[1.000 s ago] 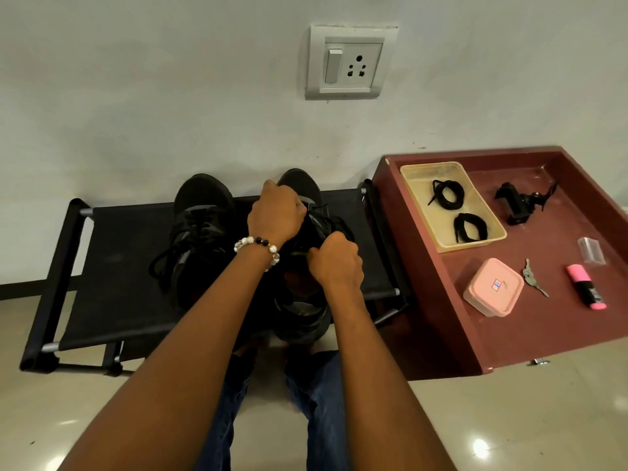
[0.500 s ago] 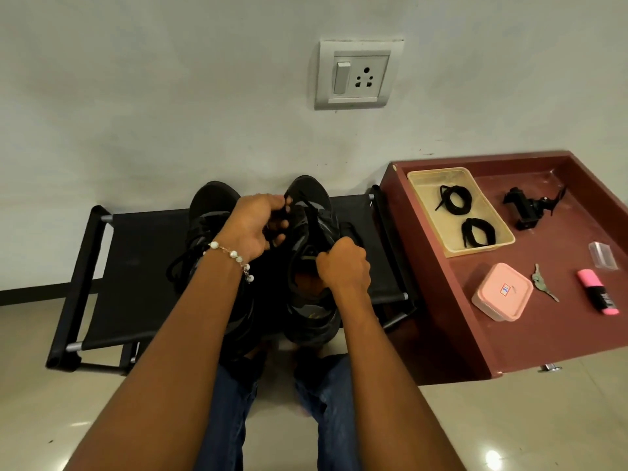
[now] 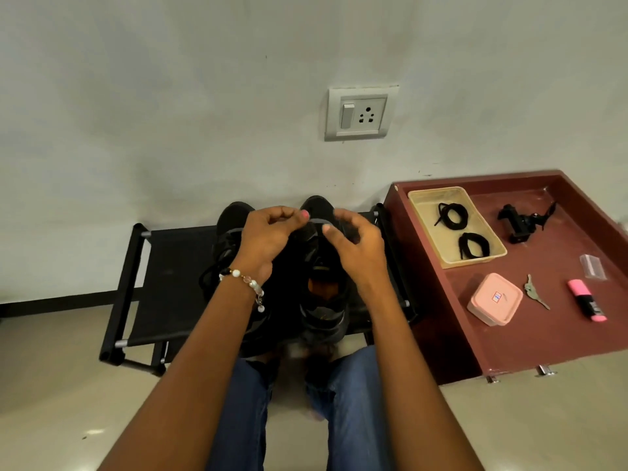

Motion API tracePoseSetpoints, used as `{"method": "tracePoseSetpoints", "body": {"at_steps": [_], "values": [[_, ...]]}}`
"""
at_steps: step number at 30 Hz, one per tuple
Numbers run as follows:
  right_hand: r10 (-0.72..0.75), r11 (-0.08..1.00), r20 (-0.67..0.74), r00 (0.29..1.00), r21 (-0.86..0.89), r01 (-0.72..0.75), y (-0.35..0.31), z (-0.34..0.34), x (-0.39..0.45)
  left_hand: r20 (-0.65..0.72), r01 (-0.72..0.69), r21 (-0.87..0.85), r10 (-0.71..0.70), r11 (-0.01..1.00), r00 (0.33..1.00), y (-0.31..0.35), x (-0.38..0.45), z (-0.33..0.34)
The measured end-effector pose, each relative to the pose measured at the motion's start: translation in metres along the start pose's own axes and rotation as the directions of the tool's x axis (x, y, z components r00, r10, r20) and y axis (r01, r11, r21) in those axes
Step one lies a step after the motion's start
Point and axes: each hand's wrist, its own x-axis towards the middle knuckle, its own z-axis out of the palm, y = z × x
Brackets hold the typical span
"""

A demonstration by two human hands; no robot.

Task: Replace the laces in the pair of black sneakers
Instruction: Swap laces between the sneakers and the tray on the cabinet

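While raised over the right sneaker point(image 3: 324, 294), left hand point(image 3: 268, 237) and right hand point(image 3: 356, 246) seen pinching a strip of black lace point(image 3: 317, 222) stretched between their fingertips. Fingers curled on both. Beaded bracelet point(image 3: 246, 283) on left wrist. Both sneakers standing side by side, toes toward wall, on black fabric rack point(image 3: 170, 277), near its right end; left sneaker point(image 3: 227, 239) partly hidden by forearm. Beside rack, maroon tray point(image 3: 509, 351): far-left corner holding yellow basket point(image 3: 424, 205) with two coiled black laces point(image 3: 452, 215). Near edge: pink box point(image 3: 494, 299), key point(image 3: 533, 294), pink highlighter point(image 3: 586, 300).
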Motion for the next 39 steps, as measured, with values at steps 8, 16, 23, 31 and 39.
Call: {"method": "tracePoseSetpoints", "body": {"at_steps": [8,16,23,31,39], "values": [[-0.036,0.959,0.259,0.965,0.28,-0.039,-0.073,0.009,-0.023,0.019,0.085,-0.172,-0.083,0.981,0.996,0.071,-0.041,-0.016],[-0.153,0.963,0.295,0.943,-0.171,0.209,-0.119,-0.019,-0.037,0.051,-0.356,0.615,0.415,0.703,0.908,0.094,-0.071,-0.046],[-0.199,0.914,0.32,0.926,-0.281,0.294,-0.164,-0.042,-0.036,0.14,-0.23,0.296,0.196,0.927,0.971,0.116,-0.097,-0.053],[-0.283,0.881,0.351,0.892,-0.273,0.387,-0.19,-0.052,-0.04,0.081,-0.195,0.194,0.183,0.961,0.98,0.138,-0.112,-0.05],[-0.287,0.88,0.365,0.886,-0.264,0.394,-0.194,-0.055,-0.044,0.166,-0.123,0.101,0.105,0.987,0.98,0.141,-0.128,-0.048]]}}
